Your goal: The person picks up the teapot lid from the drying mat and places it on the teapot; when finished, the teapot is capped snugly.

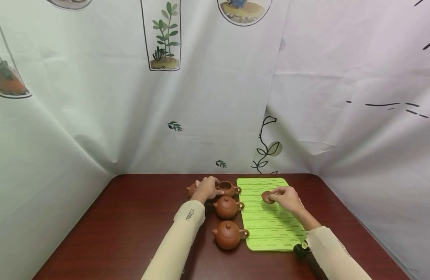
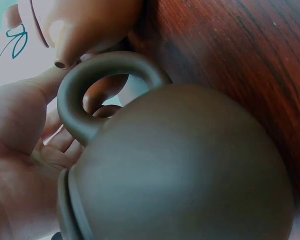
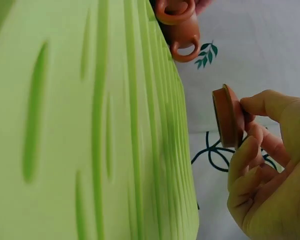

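Observation:
My right hand (image 1: pixel 286 197) pinches a round reddish-brown teapot lid (image 3: pixel 229 116) by its knob, tilted on edge above the green mat (image 1: pixel 271 233). My left hand (image 1: pixel 207 188) grips the spout side of a lidless clay teapot (image 1: pixel 230 189) at the back, thumb and fingers on either side. Partly hidden behind that hand is another teapot (image 1: pixel 191 190). A teapot (image 2: pixel 185 165) fills the left wrist view, its handle covering part of my fingers. Nearer me stand two lidded teapots, one in the middle (image 1: pixel 226 209) and one in front (image 1: pixel 228 238).
The green ribbed mat lies right of the teapots on a dark red wooden table (image 1: pixel 131 233). A white printed cloth (image 1: pixel 208 97) hangs behind and at both sides. A dark wrist device (image 1: pixel 301 250) shows by the right sleeve.

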`<action>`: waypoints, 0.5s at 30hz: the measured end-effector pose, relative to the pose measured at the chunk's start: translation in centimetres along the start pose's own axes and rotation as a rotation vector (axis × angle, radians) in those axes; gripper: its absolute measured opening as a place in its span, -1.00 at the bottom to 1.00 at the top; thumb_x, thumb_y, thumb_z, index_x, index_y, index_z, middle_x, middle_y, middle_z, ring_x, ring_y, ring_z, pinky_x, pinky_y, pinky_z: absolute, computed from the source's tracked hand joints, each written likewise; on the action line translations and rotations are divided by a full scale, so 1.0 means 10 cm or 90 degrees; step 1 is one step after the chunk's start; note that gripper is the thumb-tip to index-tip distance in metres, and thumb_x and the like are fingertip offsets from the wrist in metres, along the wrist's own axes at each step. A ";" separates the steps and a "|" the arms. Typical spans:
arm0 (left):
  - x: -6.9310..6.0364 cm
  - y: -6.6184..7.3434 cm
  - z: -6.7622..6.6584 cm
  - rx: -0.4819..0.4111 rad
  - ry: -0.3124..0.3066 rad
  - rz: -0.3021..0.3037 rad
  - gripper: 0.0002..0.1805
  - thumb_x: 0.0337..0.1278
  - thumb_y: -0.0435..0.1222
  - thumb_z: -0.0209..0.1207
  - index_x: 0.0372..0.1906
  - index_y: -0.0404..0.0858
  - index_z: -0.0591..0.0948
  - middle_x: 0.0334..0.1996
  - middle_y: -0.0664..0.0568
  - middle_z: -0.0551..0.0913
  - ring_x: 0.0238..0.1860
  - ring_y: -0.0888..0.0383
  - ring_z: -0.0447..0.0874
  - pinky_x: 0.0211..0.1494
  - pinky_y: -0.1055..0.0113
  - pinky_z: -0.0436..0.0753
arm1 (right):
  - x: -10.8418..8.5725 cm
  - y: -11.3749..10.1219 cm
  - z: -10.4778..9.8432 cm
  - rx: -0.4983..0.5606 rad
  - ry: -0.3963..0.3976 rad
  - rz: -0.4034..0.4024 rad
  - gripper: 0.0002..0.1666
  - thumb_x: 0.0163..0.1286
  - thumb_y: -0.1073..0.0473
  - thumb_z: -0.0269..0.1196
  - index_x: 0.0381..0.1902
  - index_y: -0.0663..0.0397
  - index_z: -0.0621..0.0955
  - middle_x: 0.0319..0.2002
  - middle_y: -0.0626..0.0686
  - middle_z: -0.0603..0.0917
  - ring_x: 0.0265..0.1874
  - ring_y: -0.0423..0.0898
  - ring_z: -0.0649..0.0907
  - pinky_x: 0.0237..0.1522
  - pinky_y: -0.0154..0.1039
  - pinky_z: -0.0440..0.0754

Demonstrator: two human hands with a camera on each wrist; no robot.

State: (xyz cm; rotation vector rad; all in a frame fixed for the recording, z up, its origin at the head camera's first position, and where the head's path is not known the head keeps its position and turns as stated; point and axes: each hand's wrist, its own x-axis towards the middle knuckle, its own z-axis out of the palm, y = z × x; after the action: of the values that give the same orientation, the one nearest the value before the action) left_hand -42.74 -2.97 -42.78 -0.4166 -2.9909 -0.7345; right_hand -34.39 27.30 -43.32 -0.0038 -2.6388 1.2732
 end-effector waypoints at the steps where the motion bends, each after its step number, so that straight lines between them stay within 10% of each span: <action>1: 0.00 0.00 0.00 0.000 0.000 0.001 -0.48 0.05 -0.05 0.45 0.12 -0.17 0.67 0.05 0.01 0.68 0.15 -0.09 0.56 0.23 -0.16 0.23 | 0.00 -0.02 0.01 0.006 0.008 -0.002 -0.80 0.23 0.14 0.41 -0.27 0.17 0.75 -0.53 0.03 0.64 -0.56 -0.11 0.49 -0.53 -0.22 0.44; 15: -0.05 0.03 -0.03 0.009 -0.015 -0.020 -0.48 0.09 -0.04 0.41 0.14 -0.15 0.66 0.08 -0.02 0.65 0.14 -0.08 0.56 0.21 -0.07 0.24 | 0.07 -0.15 0.14 0.018 0.055 -0.040 -0.82 0.22 0.16 0.43 -0.29 0.17 0.75 -0.36 0.04 0.68 -0.37 -0.08 0.57 -0.42 -0.20 0.52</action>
State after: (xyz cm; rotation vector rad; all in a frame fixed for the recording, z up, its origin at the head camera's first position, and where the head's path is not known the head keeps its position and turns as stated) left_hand -42.21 -2.94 -42.38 -0.3821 -3.0296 -0.7155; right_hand -35.21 25.37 -42.86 0.0273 -2.5279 1.2615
